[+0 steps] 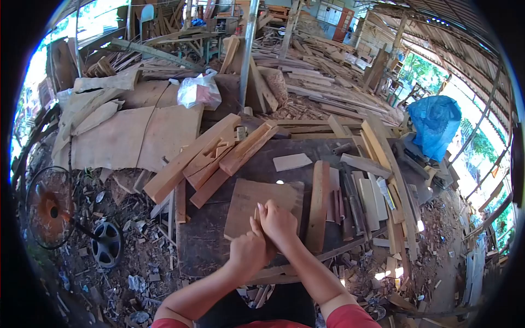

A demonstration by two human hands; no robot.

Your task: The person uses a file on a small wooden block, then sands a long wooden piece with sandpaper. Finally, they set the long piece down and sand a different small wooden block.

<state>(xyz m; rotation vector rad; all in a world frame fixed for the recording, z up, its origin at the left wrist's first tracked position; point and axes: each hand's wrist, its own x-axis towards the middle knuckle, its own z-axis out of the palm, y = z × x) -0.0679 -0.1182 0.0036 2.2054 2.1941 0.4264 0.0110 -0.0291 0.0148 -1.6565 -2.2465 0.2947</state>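
A flat, roughly square wooden board (254, 199) lies on the dark worktable (202, 240) in front of me. My left hand (250, 252) is over the board's near edge, its fingers curled and the index finger pointing forward. Touching it, my right hand (278, 223) is closed, with its fingertips pointing up the board. A thin brownish sliver shows between the hands, but they hide most of it and I cannot make out what it is. Just right of the board lies a thick wooden block (318, 205).
Notched beams (210, 161) are piled at the table's left. Narrow strips and tool-like pieces (353, 202) lie at the right, beside a long curved plank (391, 169). An orange fan (52, 210) stands at left. A metal post (247, 60) rises beyond. Scraps litter the floor.
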